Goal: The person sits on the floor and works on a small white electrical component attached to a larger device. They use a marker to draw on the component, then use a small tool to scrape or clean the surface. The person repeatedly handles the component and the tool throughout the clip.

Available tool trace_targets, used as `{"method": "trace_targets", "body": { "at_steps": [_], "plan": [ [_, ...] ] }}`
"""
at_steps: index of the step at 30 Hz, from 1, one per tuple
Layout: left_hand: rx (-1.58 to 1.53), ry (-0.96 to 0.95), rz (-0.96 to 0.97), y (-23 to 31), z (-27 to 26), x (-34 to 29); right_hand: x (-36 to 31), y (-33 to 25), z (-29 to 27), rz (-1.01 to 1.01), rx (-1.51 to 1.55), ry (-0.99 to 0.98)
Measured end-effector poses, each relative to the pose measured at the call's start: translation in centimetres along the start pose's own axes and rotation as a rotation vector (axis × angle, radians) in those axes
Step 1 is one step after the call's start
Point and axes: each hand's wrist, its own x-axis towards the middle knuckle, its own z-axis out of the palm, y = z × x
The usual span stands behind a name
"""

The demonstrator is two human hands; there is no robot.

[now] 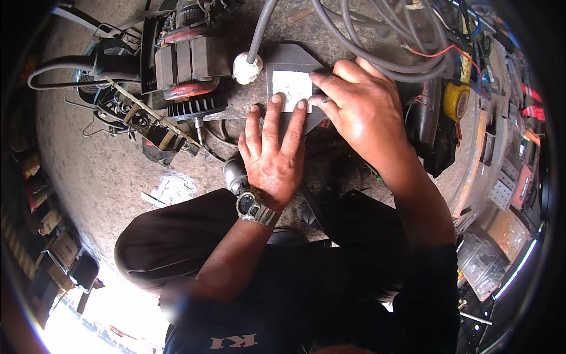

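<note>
A white square piece (284, 82) with small marks on it lies flat on a dark plate with cut corners (289, 56). My left hand (274, 144), with a watch on its wrist, is spread out, fingertips resting on the white piece's lower part. At the piece's right edge, my right hand (371, 109) is closed in a pinch on a small dark thing. Its fingers cover most of that thing, so its kind does not show. Just left of the plate is a white lump (247, 68) on the end of a grey cable.
An electric motor (191, 62) with copper-red windings and a black fan lies at the left. Coiled grey hose or cable (354, 44) spreads across the far right. A yellow tape measure (456, 101) sits beyond my right forearm. My bent knees border the near side.
</note>
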Motion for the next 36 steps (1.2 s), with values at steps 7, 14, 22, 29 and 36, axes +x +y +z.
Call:
{"method": "trace_targets", "body": {
  "at_steps": [7,14,22,29,36],
  "plan": [
    [-0.007,0.011,0.003,-0.2,0.3,0.0,-0.4,-0.9,-2.0,0.008,0.487,-0.056],
    [-0.018,-0.02,-0.017,0.2,-0.6,0.4,-0.2,-1.1,-0.8,0.48,0.992,-0.074],
    [-0.02,-0.007,-0.02,0.1,-0.3,0.2,0.5,-0.3,0.2,0.398,1.026,-0.159],
    [-0.031,0.01,-0.013,0.1,-0.4,0.3,0.7,-0.5,1.6,0.297,0.725,0.006],
    [-0.019,0.007,-0.012,0.1,-0.4,0.3,1.0,-0.9,2.4,0.26,0.568,0.085]
  ]
}}
